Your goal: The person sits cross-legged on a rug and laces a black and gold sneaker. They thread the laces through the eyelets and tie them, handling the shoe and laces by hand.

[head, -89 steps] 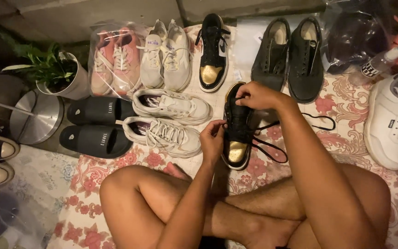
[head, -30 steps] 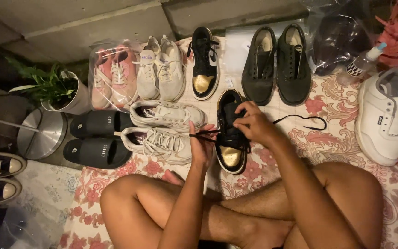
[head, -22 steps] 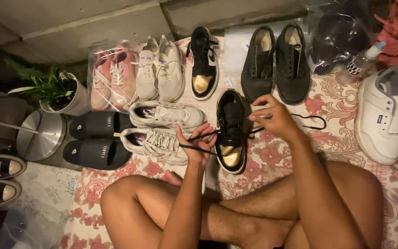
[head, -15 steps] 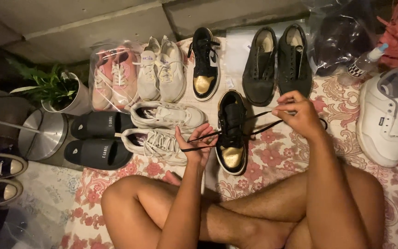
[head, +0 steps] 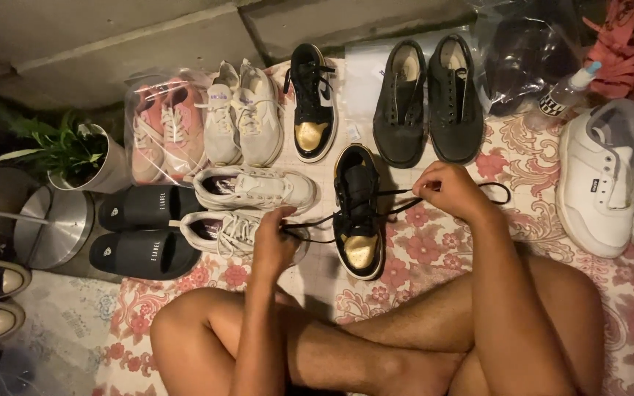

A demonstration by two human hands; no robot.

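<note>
We see a clear plastic bag (head: 157,125) holding pink trainers at the upper left, beside a potted plant (head: 75,154); a crumpled clear bag (head: 522,51) with something dark inside lies at the upper right, and just beside it a small bottle (head: 566,92) with a pale blue cap and a black-and-white checked label; the black slides (head: 144,231) each bear a small pale mark. The black-and-gold high-top (head: 359,213) lies on the floral cloth (head: 434,249) just in front of our crossed legs; its twin (head: 311,103) sits above it. Our left hand (head: 273,238) pinches one end of the black lace (head: 398,202), and our right hand (head: 449,191) pinches the other; both are closed on it. Compared with half a second ago, the hands have drawn further apart, so the lace stretches wider on both sides of the shoe.
</note>
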